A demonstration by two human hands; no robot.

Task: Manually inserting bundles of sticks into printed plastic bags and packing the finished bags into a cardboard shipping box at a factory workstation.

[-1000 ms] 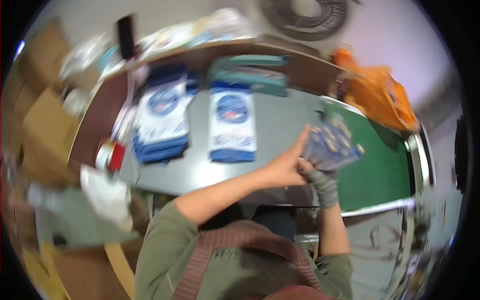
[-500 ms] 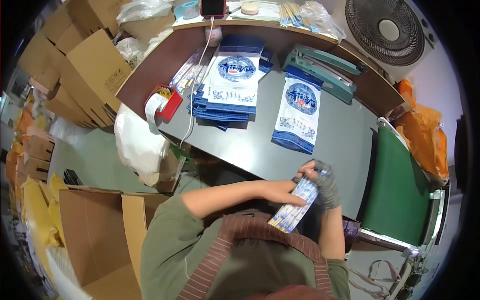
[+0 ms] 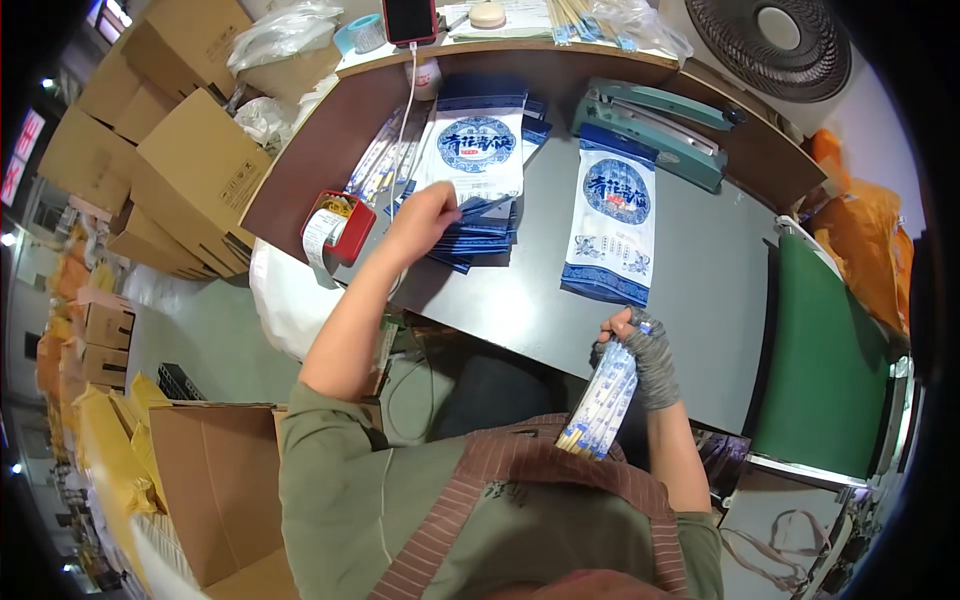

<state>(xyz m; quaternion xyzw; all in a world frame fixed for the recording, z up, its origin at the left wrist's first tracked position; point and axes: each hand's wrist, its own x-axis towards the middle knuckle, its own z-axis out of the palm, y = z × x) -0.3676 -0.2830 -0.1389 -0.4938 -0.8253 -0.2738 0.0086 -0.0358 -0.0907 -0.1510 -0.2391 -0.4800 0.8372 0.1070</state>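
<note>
My left hand (image 3: 425,222) reaches over the desk and pinches the lower edge of the top blue-and-white packaging bag (image 3: 478,165), lifting that edge off the stack of bags (image 3: 480,245). In a grey fingerless glove, my right hand (image 3: 645,362) grips a bundle of paper-wrapped chopsticks (image 3: 603,402) near its upper end. The bundle slants down toward my apron, bare stick ends lowest. Just beyond the right hand another blue-and-white bag (image 3: 612,215) lies flat on the desk, apart from the stack.
A green bag sealer (image 3: 660,150) stands behind the single bag. The red box (image 3: 340,225) holds a label roll, left of the stack. A white cable (image 3: 408,130) hangs from the phone (image 3: 411,20). Right of the desk is a green conveyor belt (image 3: 825,350); an open carton (image 3: 220,490) is lower left.
My left hand has left the chopstick bundle, moved up and left to the bag stack, and taken hold of the top bag's edge. The right hand still holds the bundle.
</note>
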